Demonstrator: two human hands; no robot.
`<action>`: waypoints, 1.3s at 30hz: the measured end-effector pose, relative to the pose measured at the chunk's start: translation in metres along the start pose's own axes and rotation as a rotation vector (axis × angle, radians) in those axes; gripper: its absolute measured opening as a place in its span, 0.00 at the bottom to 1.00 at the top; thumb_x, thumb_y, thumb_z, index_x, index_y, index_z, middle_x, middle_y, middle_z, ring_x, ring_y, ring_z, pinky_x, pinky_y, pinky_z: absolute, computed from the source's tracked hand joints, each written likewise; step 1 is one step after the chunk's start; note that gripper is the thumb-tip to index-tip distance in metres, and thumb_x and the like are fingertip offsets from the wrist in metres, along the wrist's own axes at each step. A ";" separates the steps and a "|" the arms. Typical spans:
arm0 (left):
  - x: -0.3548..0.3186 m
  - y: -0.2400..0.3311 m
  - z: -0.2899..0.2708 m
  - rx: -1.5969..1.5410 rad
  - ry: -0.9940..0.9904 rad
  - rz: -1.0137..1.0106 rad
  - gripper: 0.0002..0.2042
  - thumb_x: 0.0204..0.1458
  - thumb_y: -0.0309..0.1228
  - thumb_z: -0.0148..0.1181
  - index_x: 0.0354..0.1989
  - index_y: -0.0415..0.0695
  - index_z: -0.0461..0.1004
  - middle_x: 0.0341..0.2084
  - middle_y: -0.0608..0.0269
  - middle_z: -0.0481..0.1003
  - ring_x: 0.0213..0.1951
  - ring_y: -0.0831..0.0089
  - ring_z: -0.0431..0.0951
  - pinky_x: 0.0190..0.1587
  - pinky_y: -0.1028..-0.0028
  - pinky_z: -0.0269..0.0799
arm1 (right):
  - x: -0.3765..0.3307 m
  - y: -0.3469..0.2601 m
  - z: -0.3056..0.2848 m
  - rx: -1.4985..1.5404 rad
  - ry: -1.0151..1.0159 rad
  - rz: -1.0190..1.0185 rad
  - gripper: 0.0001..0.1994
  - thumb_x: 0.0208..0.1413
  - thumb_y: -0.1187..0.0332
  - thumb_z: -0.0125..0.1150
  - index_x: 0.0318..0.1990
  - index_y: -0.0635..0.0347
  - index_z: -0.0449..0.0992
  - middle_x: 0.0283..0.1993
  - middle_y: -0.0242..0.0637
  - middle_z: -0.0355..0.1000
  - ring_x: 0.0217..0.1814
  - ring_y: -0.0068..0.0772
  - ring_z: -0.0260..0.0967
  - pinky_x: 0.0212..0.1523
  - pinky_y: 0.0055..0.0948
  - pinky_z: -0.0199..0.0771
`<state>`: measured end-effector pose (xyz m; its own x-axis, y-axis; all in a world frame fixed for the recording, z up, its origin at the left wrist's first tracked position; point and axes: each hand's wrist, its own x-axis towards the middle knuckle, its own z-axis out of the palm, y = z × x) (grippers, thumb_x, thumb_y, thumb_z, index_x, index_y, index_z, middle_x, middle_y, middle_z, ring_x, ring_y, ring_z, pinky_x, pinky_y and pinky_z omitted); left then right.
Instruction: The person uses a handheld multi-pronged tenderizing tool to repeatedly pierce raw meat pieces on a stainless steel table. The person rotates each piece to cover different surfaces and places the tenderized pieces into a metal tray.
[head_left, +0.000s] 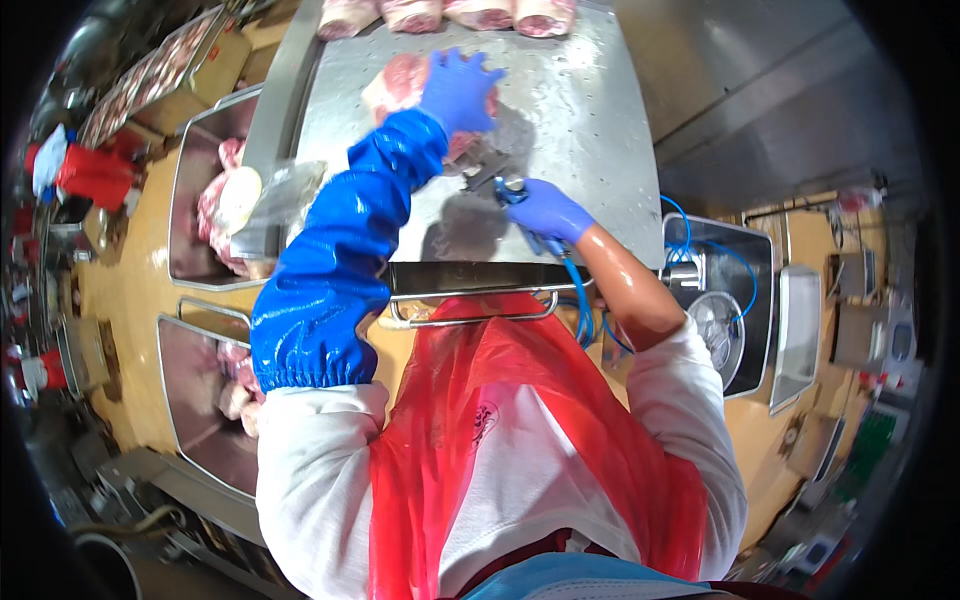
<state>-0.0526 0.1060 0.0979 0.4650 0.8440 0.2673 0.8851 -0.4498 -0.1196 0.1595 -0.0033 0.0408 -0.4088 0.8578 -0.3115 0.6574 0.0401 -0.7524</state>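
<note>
Two gloved hands on my feed: L hand (458, 95) spread wide atop the meat (400, 80), fwd-left of R hand (550, 213), which I see gripping a tool (511, 191) w/ blue hose (574, 275). 4 cuts (479, 14) sit beyond L hand.

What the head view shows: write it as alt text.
A gloved left hand rests on raw meat on a metal table while the gloved right hand grips a tool with a blue hose. Four more pieces line the far end; meat bins stand at left.
</note>
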 end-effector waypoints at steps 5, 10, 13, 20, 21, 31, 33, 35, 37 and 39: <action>0.050 -0.040 -0.014 -0.091 -0.517 -0.023 0.45 0.30 0.50 0.79 0.64 0.57 0.73 0.59 0.52 0.73 0.56 0.39 0.75 0.57 0.46 0.75 | -0.044 -0.002 -0.026 0.256 -0.217 0.164 0.06 0.56 0.67 0.59 0.37 0.60 0.74 0.21 0.30 0.67 0.17 0.23 0.61 0.19 0.31 0.64; -0.015 -0.056 -0.026 -0.150 -0.205 -0.138 0.37 0.31 0.47 0.79 0.56 0.53 0.77 0.51 0.49 0.76 0.52 0.41 0.77 0.56 0.49 0.75 | -0.153 0.117 -0.030 0.605 -0.153 0.140 0.16 0.59 0.69 0.63 0.54 0.58 0.74 0.31 0.25 0.70 0.24 0.16 0.65 0.24 0.24 0.67; -0.107 -0.069 -0.027 -0.203 0.254 -0.212 0.35 0.29 0.44 0.79 0.51 0.47 0.76 0.48 0.46 0.76 0.50 0.43 0.76 0.56 0.50 0.71 | -0.203 0.124 -0.020 0.442 0.155 -0.010 0.24 0.58 0.75 0.65 0.63 0.61 0.72 0.34 0.25 0.72 0.25 0.14 0.66 0.25 0.22 0.67; -0.278 0.048 0.073 -0.830 0.743 -0.964 0.32 0.40 0.28 0.80 0.53 0.44 0.66 0.49 0.58 0.63 0.52 0.65 0.68 0.54 0.65 0.70 | -0.207 0.100 -0.022 0.560 0.209 0.306 0.27 0.60 0.74 0.67 0.67 0.61 0.70 0.28 0.25 0.71 0.23 0.13 0.65 0.22 0.21 0.65; -0.288 0.060 0.078 -0.930 0.716 -0.949 0.31 0.41 0.25 0.79 0.52 0.44 0.65 0.50 0.58 0.61 0.52 0.67 0.67 0.52 0.68 0.71 | -0.203 0.096 -0.023 0.543 0.200 0.331 0.27 0.60 0.73 0.67 0.67 0.61 0.70 0.27 0.25 0.71 0.22 0.14 0.65 0.22 0.21 0.65; -0.174 -0.041 -0.065 -0.287 0.028 -0.667 0.48 0.35 0.55 0.81 0.67 0.47 0.68 0.62 0.37 0.69 0.62 0.38 0.70 0.59 0.46 0.73 | -0.191 0.097 -0.024 0.395 0.152 0.175 0.31 0.61 0.73 0.67 0.71 0.65 0.66 0.42 0.30 0.77 0.40 0.17 0.74 0.39 0.22 0.75; -0.171 -0.040 -0.050 -0.185 -0.113 -0.624 0.50 0.35 0.55 0.80 0.69 0.51 0.66 0.64 0.37 0.66 0.62 0.35 0.69 0.58 0.43 0.73 | -0.210 0.100 -0.008 0.463 0.191 0.159 0.32 0.60 0.75 0.66 0.72 0.67 0.65 0.52 0.34 0.77 0.51 0.21 0.74 0.51 0.25 0.75; -0.163 -0.029 -0.049 -0.178 -0.129 -0.555 0.49 0.34 0.51 0.79 0.70 0.55 0.65 0.66 0.39 0.63 0.64 0.34 0.66 0.58 0.41 0.70 | -0.206 0.107 -0.005 0.494 0.211 0.202 0.32 0.60 0.76 0.66 0.72 0.68 0.63 0.60 0.38 0.76 0.60 0.23 0.72 0.60 0.27 0.72; -0.150 0.000 -0.058 -0.069 -0.135 -0.436 0.49 0.34 0.48 0.79 0.70 0.54 0.66 0.65 0.39 0.64 0.66 0.37 0.64 0.61 0.42 0.68 | -0.208 0.097 -0.006 0.485 0.201 0.257 0.32 0.61 0.76 0.65 0.72 0.68 0.64 0.64 0.40 0.75 0.64 0.25 0.71 0.64 0.27 0.71; -0.156 0.023 -0.044 0.089 -0.161 -0.262 0.48 0.34 0.45 0.78 0.72 0.66 0.65 0.71 0.42 0.59 0.70 0.31 0.58 0.62 0.30 0.61 | -0.211 0.085 -0.013 0.478 0.175 0.267 0.30 0.61 0.75 0.65 0.71 0.68 0.66 0.65 0.41 0.75 0.65 0.25 0.72 0.64 0.27 0.71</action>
<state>-0.1055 -0.0491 0.0959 0.2115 0.9664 0.1458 0.9701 -0.1895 -0.1517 0.3097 -0.1741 0.0498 -0.1302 0.8799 -0.4569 0.3475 -0.3911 -0.8522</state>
